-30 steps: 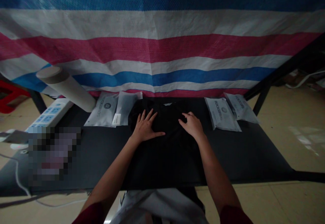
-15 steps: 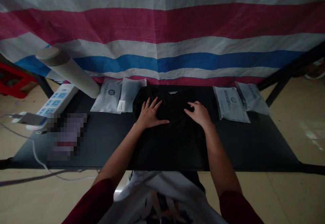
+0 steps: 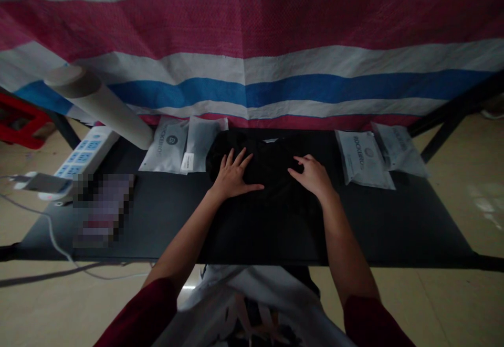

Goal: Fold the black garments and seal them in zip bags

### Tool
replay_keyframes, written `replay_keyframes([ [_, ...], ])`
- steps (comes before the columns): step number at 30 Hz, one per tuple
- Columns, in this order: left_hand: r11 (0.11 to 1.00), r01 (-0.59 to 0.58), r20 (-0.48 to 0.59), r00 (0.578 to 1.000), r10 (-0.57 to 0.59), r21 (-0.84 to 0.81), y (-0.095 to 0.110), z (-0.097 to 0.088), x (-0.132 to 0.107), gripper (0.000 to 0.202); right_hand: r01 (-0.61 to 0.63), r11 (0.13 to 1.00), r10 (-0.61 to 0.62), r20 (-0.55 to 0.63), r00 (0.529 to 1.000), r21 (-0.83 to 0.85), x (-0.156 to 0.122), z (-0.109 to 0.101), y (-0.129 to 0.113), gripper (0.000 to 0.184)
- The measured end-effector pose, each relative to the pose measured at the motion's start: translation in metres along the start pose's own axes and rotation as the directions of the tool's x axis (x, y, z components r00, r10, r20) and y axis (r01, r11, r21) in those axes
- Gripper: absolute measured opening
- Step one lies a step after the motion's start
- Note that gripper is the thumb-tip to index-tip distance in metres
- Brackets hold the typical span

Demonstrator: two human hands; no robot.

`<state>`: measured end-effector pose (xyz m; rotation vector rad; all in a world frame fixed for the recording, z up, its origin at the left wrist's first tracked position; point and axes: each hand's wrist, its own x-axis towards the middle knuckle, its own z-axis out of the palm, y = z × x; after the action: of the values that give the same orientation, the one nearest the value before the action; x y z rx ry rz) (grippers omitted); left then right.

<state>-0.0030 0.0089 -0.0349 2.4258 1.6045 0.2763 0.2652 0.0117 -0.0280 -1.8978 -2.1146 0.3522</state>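
Note:
A black folded garment point(image 3: 263, 229) lies in the middle of the black table point(image 3: 397, 226), with a small white label showing at its far edge. My left hand point(image 3: 232, 176) rests flat on it, fingers spread and holding nothing. My right hand point(image 3: 313, 175) lies on the same cloth, fingers lightly curved, with no fold gripped that I can see. Left of the garment are two translucent printed bags point(image 3: 167, 145) point(image 3: 201, 139), and two more point(image 3: 364, 159) point(image 3: 398, 150) lie to its right.
A cardboard tube point(image 3: 98, 105) leans over the table's far left corner, beside a white power strip point(image 3: 84, 153). A pixelated patch point(image 3: 103, 210) hides something on the left of the table. A striped tarp point(image 3: 252, 74) hangs behind, and a red crate point(image 3: 23, 118) sits on the floor.
My view has tilted down, so the table sits higher in the picture. Both hands remain on the black garment, with only slight shifts.

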Motion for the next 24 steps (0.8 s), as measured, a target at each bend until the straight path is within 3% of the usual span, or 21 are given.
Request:
replay_keyframes([
  [24,1.000,0.007,0.003,1.000,-0.007,0.014,0.0014,-0.0005,-0.0005,0.111,0.025,1.000,-0.025,0.038,0.999,-0.001,-0.0022,-0.0024,0.0021,0.047],
])
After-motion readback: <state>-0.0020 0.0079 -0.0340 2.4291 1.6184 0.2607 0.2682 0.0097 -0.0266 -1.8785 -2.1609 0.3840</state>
